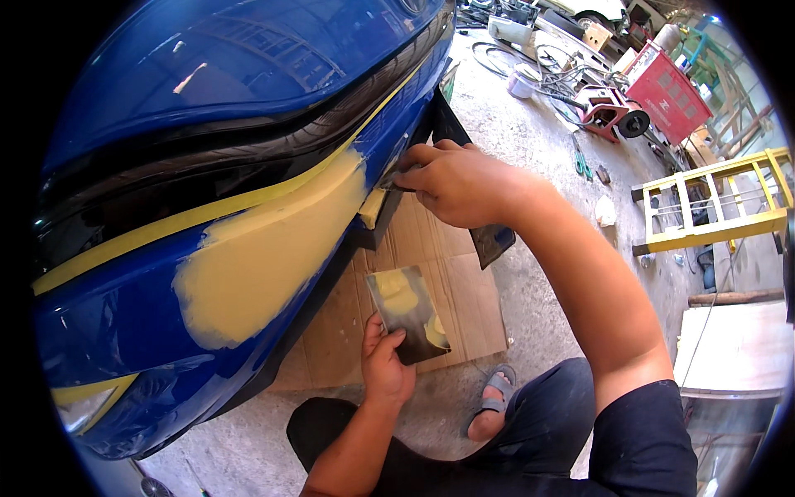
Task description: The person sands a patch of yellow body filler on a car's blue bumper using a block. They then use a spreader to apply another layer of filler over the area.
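Note:
My left hand [386,364] grips a dark metal plate [406,311] smeared with pale yellow putty, held below the blue vehicle body [132,331]. My right hand [447,182] has its fingers closed on a thin spreader [383,187], partly hidden by them, at the panel's lower edge beside a small yellow-coated patch [371,207]. A broad putty patch [248,273] covers the panel to the left, under yellow tape [124,248] along a glossy black strip. A black trim piece [493,244] juts out beside my right hand.
Cardboard [310,352] lies on the concrete floor under my hands, near my sandalled foot [489,402]. At right are a yellow ladder [708,240] and a white board [733,340]. Farther back stand a red machine [662,87], cables and green-handled tools [580,161].

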